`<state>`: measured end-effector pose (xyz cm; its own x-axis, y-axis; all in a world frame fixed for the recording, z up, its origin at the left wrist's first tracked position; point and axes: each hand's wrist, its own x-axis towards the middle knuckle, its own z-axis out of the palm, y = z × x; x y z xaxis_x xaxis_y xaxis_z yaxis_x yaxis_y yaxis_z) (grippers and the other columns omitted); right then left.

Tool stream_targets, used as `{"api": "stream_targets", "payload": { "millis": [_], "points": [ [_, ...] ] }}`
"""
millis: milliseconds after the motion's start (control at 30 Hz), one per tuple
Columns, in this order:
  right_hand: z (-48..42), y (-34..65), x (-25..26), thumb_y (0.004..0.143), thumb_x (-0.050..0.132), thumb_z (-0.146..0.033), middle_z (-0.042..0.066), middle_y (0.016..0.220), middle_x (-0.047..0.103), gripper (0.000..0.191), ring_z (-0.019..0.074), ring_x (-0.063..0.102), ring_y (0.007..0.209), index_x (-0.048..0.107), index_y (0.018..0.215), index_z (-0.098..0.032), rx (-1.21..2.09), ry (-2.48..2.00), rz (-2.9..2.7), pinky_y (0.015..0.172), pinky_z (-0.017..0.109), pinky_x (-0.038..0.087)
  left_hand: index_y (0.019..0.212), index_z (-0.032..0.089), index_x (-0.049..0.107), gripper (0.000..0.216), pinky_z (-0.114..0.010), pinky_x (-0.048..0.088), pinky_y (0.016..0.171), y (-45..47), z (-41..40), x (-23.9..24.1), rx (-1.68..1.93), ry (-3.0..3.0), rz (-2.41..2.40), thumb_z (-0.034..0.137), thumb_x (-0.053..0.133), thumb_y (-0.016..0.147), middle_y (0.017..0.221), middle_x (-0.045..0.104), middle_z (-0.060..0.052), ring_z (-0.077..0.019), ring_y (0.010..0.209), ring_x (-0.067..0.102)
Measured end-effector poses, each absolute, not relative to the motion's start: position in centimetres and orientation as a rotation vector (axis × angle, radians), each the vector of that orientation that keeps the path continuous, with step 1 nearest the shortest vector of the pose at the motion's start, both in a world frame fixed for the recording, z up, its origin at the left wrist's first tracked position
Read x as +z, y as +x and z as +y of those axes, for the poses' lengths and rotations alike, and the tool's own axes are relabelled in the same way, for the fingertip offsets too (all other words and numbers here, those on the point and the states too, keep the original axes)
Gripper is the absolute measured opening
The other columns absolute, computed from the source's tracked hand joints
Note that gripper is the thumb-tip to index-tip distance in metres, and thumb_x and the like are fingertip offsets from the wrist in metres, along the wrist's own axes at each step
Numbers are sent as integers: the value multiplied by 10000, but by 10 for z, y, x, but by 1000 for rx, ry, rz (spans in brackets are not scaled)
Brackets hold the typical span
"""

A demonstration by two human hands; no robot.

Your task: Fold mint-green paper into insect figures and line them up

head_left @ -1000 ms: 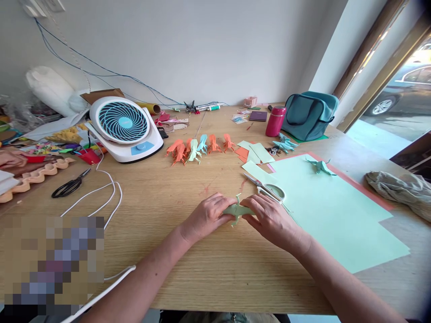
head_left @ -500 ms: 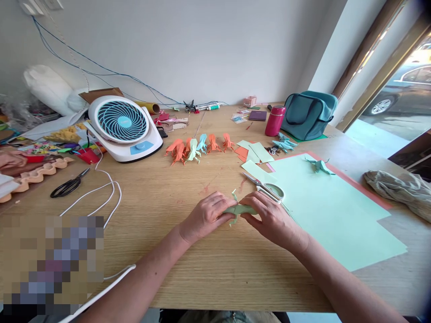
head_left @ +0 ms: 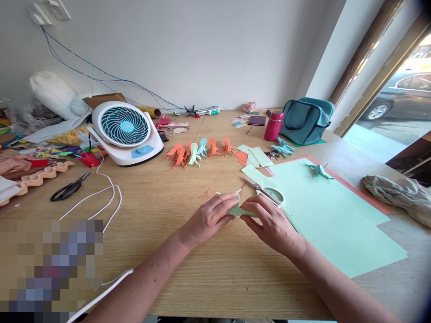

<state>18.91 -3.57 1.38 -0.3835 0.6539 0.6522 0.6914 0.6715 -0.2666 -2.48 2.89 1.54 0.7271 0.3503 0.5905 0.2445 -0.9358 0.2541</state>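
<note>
A pale green folded paper figure [head_left: 237,211] is pinched between both hands just above the wooden table. My left hand [head_left: 211,216] grips its left end, and thin folded strips stick out by the fingertips. On its right end, my right hand [head_left: 269,220] holds it between thumb and fingers. Scissors with pale handles [head_left: 273,194] lie just beyond my right hand, beside large pale green sheets [head_left: 336,220]. Farther back stands a row of folded figures, orange [head_left: 177,154], pale green [head_left: 193,154] and blue [head_left: 202,147]. A teal figure [head_left: 318,170] rests on the sheets.
Small paper pieces [head_left: 258,156] lie right of the row. A pink bottle [head_left: 274,126] and teal bag [head_left: 306,120] stand behind. A white fan [head_left: 126,132], black scissors [head_left: 70,186] and white cable [head_left: 112,193] are at left. Another person's hand [head_left: 13,165] shows at the left edge.
My left fingers have stretched out and shifted over the figure, covering more of its thin strips. Both hands still hold it in nearly the same place. The view has tilted slightly upward.
</note>
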Motion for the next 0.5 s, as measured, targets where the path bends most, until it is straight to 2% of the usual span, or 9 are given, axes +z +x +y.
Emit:
{"api": "stream_targets", "payload": {
  "millis": [100,167,267,367,433,500],
  "points": [
    [-36,189,15,957,525,-109,95,996,605,203,218,601,885,517,1138,-200,-28,-1035,-2095,777,379,531,1383,163,406,435,-434,450,1119,-26,29,17,947,2784,530,160,525,964,1513,393,-192,-243,1409,411],
    [-36,189,14,953,539,-113,99,1021,594,226,220,604,908,509,1158,-205,-5,-1047,-2087,789,382,537,1342,141,429,385,-424,461,1111,-27,30,17,937,2821,520,160,514,967,1538,341,-211,-255,1425,389],
    [-36,189,11,941,566,-116,100,1030,588,254,221,605,911,501,1170,-206,0,-1045,-2081,774,374,549,1264,148,481,293,-392,493,1069,-28,33,17,934,2847,511,170,510,973,1494,403,-194,-244,1380,444],
    [-35,189,9,934,578,-114,98,1014,593,260,213,607,883,504,1168,-200,-16,-1019,-2081,737,352,559,1151,200,573,212,-423,482,1044,-29,33,17,1014,2884,584,227,590,941,1408,493,-136,-261,1315,470],
    [-35,189,10,934,579,-110,101,1010,597,260,210,608,876,505,1169,-193,-47,-1001,-2091,732,344,564,1093,252,631,196,-438,480,989,-30,32,18,1115,2937,692,275,658,901,1329,545,-96,-269,1214,500],
    [-36,189,12,934,571,-99,104,1000,603,256,209,609,866,506,1166,-184,-96,-980,-2103,734,340,567,1097,295,658,224,-400,484,902,-32,31,19,1175,2985,764,296,692,876,1212,601,-70,-242,1067,532]
  ]
}}
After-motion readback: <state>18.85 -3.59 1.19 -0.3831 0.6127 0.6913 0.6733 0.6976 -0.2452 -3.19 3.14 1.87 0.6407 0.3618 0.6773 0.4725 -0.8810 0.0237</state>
